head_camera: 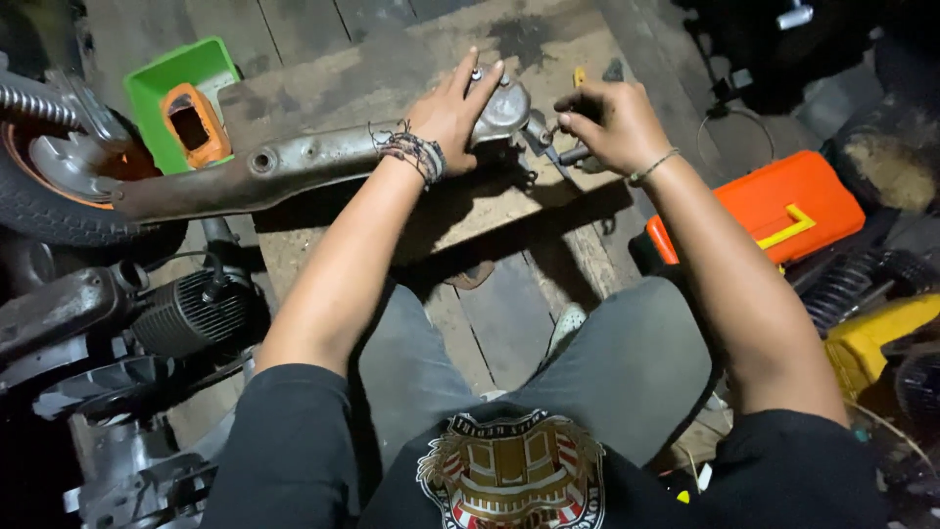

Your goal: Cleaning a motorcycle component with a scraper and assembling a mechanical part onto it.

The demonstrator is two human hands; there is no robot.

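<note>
While the left hand point(452, 116) presses spread fingers point(485, 80) over the grey housing point(504, 108) at the arm's point(294, 162) end, the right hand point(609, 122) pinches a dark tool point(573, 155) against its fitting. The part lies on the wooden floor point(509, 313), apparently mid-job and still assembled. Green tray point(181, 73) upper left; orange case point(783, 201) with yellow latch, right.
</note>
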